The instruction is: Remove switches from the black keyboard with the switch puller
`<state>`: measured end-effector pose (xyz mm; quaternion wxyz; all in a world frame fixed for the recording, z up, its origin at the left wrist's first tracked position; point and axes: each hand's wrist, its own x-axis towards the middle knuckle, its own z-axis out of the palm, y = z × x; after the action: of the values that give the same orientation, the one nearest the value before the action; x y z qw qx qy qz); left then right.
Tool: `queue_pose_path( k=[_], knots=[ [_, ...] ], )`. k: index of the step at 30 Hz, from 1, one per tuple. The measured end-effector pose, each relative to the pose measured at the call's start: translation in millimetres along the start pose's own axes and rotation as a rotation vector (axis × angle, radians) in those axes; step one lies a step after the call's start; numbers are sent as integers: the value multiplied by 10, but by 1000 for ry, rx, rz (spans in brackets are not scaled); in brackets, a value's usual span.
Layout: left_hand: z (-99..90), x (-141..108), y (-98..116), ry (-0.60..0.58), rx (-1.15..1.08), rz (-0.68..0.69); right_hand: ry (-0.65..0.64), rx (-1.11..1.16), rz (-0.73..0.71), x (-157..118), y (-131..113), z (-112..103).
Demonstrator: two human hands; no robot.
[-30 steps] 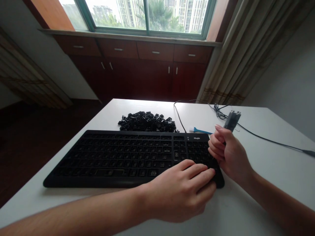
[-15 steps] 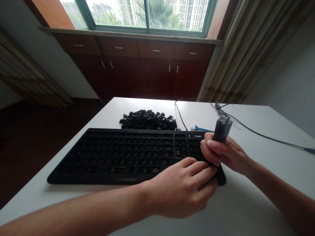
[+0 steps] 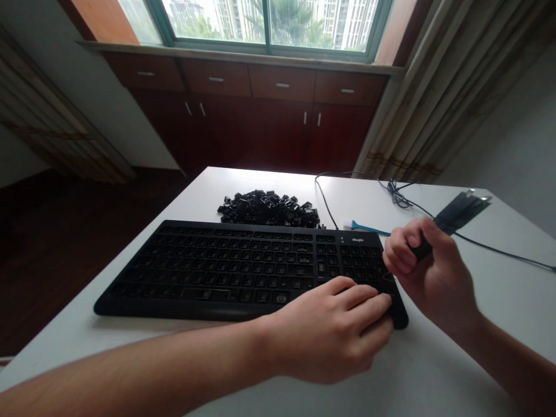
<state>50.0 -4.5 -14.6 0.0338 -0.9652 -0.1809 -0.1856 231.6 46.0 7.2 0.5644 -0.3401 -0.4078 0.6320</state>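
Note:
A black keyboard (image 3: 208, 313) lies on the white table, most of its key positions bare of caps. In my right hand (image 3: 438, 278), above the keyboard's right end, is a dark keycap puller (image 3: 460, 212). Two metal tips point up and to the right, and a thin wire shows below the fist. My left hand (image 3: 334, 330) rests over the keyboard's lower right corner, across the number pad. Its fingers are curled and pressed together, and their undersides are hidden, so whatever they may hold does not show.
Behind the keyboard lies a heap of black keycaps (image 3: 271, 208). A blue brush (image 3: 369, 227) with pale bristles lies close to the keyboard's back edge. The black cable (image 3: 324, 200) runs back to a tied bundle (image 3: 399, 197) and off right.
My right hand has moved right, away from my left hand, and the puller now tilts to the right. My left hand stays over the number pad. The view has shifted slightly.

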Motion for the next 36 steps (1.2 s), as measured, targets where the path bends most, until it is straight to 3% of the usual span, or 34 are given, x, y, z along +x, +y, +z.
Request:
queue_pose_path(
  k=[9,36],
  knots=[
    [-27,0,-6,-1,22,18,140,1,146,84,30,-54],
    [-3,-4,-9,5,21,57,94,-56,219,140,8,-45]
  ],
)
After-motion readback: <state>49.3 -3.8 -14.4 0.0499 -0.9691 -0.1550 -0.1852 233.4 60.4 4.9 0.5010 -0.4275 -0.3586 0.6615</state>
